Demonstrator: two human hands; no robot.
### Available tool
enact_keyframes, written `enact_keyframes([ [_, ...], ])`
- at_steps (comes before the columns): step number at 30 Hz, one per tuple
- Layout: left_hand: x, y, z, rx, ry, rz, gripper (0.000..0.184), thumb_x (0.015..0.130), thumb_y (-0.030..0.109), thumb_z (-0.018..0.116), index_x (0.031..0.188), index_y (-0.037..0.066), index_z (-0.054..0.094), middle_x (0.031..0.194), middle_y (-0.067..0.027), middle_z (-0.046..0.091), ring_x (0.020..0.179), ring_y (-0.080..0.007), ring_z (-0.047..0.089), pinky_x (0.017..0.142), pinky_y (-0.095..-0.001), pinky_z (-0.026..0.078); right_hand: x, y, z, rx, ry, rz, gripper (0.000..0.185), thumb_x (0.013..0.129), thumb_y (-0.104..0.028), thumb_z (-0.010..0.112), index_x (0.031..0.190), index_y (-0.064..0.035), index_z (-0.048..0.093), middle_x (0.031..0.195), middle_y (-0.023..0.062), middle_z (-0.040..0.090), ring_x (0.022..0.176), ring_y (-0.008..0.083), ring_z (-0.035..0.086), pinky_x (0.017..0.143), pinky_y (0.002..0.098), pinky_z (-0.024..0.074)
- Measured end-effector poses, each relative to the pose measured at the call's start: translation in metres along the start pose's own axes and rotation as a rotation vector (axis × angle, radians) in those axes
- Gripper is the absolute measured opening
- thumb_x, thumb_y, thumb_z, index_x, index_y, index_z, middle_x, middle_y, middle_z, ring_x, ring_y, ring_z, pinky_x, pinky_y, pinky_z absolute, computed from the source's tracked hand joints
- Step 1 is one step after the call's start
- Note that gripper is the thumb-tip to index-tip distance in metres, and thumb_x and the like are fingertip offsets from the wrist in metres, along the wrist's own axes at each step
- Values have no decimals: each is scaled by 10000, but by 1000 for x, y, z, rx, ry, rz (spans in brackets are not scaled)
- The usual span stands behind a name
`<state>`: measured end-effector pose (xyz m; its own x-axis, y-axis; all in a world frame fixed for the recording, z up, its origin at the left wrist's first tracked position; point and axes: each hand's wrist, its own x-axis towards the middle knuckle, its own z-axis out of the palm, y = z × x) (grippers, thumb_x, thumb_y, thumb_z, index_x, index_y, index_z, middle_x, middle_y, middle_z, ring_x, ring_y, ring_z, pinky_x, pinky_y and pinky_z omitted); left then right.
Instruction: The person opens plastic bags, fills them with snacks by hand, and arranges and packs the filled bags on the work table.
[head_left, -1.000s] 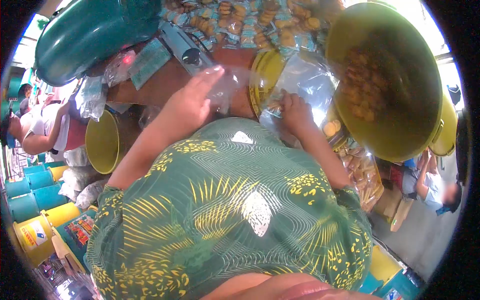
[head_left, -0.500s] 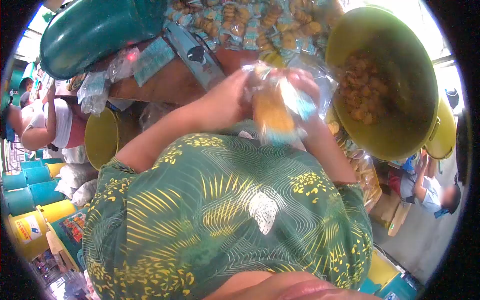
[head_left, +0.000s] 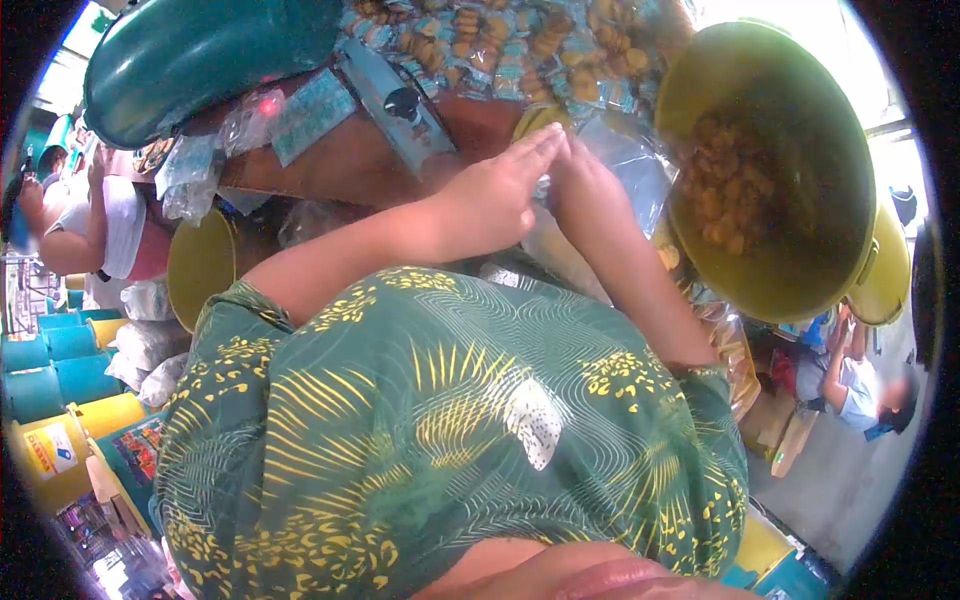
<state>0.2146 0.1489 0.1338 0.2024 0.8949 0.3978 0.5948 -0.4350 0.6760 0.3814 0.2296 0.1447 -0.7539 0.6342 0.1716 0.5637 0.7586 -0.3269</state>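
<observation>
My left hand point(head_left: 497, 197) reaches in from the left, its fingers stretched out and pointing up toward the tabletop. My right hand point(head_left: 588, 190) is seen edge-on, its fingers extended and partly hidden, meeting the left fingertips. A small bit of clear plastic shows between the palms; whether either hand grips it is hard to see. Just beyond my right hand lies a clear plastic bag point(head_left: 640, 165). Past the fingertips are packed bags of round brown biscuits point(head_left: 490, 45) with blue-and-white print.
A yellow tub point(head_left: 850, 130) holding loose biscuits point(head_left: 728, 180) tilts at the right. A teal tub point(head_left: 200, 70), a blue sealer-like device point(head_left: 390, 105) and printed bags point(head_left: 312, 115) are at upper left. People work at both sides; one person point(head_left: 850, 380) is at right.
The clear bag of biscuits that both hands held upright is no longer visible in them. My hands have come together, fingertips touching, and the left fingers have straightened.
</observation>
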Motion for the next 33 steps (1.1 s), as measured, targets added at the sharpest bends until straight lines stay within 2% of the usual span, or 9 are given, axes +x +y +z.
enact_keyframes([
  [11,5,32,-7,-113,-166,92,779,784,-5,581,1522,-49,336,1517,-301,416,1413,-372,438,1188,-401,347,15,23,55,197,-731,-58,396,862,-23,651,1256,-57,635,1276,177,643,1177,339,620,990,433,496],
  [16,-13,20,-44,-240,-260,-35,757,823,-2,561,1543,-24,328,1518,-266,439,1431,-311,432,1187,-361,328,-25,-22,-45,641,-356,-132,264,939,-102,618,1187,-18,650,1191,228,669,1065,328,654,912,398,525],
  [22,-20,26,-64,-272,-236,-86,787,819,-5,554,1561,-25,295,1557,-218,412,1447,-270,405,1195,-353,291,-15,-7,-115,660,-425,-465,303,961,-159,642,1211,11,669,1160,171,712,1039,266,674,924,388,522],
  [24,-21,31,-76,-325,-232,-104,789,815,-2,539,1563,-26,290,1564,-212,408,1452,-262,397,1193,-346,286,23,32,-105,1000,-329,-177,325,987,-206,634,1209,27,678,1136,144,724,1026,239,681,930,371,524],
  [26,-27,39,-83,-330,-218,-78,800,799,-12,502,1568,-23,283,1578,-199,398,1453,-262,399,1176,-337,300,83,44,-90,761,70,346,346,1007,-247,606,1203,29,681,1107,143,727,1015,222,683,911,356,531],
  [27,-30,44,-86,-328,-221,-105,806,792,-19,496,1570,-20,282,1580,-196,397,1454,-259,398,1172,-335,302,123,115,-41,585,325,275,417,1010,-333,595,1186,34,682,1072,136,724,988,237,689,877,367,540],
  [29,-36,50,-88,-318,-214,-124,816,785,-28,493,1572,-14,282,1583,-192,395,1463,-253,385,1163,-324,303,162,173,0,249,238,527,432,995,-380,601,1196,-7,685,1115,145,718,970,263,692,860,379,545],
  [31,-44,50,-90,-297,-191,-113,822,782,-31,500,1574,-7,282,1585,-189,394,1479,-245,361,1153,-310,300,202,251,70,-797,-387,251,454,981,-379,573,1333,-94,603,1267,188,664,1158,377,640,986,456,509],
  [33,-54,52,-98,-287,-161,-177,829,783,-40,502,1579,0,277,1580,-168,407,1353,-222,482,1089,-290,362,189,288,114,-681,-2,0,496,962,-379,597,1412,-183,527,1360,196,604,1199,428,603,989,487,505],
])
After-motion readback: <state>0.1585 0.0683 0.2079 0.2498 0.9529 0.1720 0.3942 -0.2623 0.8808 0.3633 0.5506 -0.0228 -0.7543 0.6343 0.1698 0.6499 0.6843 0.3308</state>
